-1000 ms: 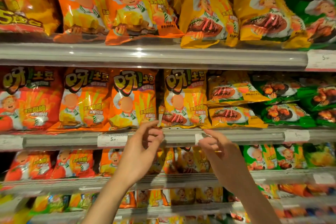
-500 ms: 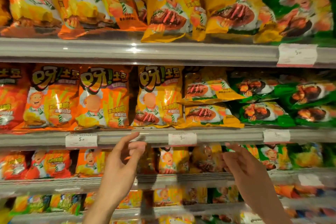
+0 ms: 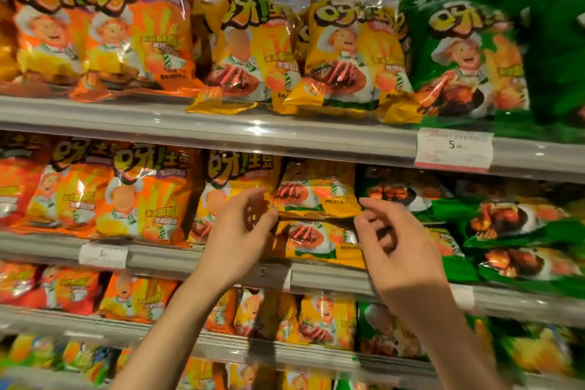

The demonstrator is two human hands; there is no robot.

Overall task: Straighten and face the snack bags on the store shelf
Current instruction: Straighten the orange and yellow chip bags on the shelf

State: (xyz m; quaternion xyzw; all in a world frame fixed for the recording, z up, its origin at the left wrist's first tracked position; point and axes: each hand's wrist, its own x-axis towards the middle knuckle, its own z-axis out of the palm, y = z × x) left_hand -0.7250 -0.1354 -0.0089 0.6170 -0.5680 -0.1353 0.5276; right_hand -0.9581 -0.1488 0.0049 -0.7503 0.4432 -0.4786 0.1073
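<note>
Head view: both hands, left (image 3: 240, 237) and right (image 3: 395, 247), hovered loosely curled and empty, flanking two flat-stacked yellow snack bags (image 3: 316, 215) at the shelf edge (image 3: 332, 277).

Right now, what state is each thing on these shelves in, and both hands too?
Left hand: raised, fingers loosely curled, holding nothing.
Right hand: raised, fingers loosely curled, holding nothing.
Two yellow bags between the hands: lying flat, stacked.
Upright yellow bag: standing, front facing out.
Orange bags: standing, facing out.
Green bags on the middle shelf: lying flat, piled.
Top-shelf bags: standing, leaning slightly.
Price tag: clipped on the shelf edge.
</note>
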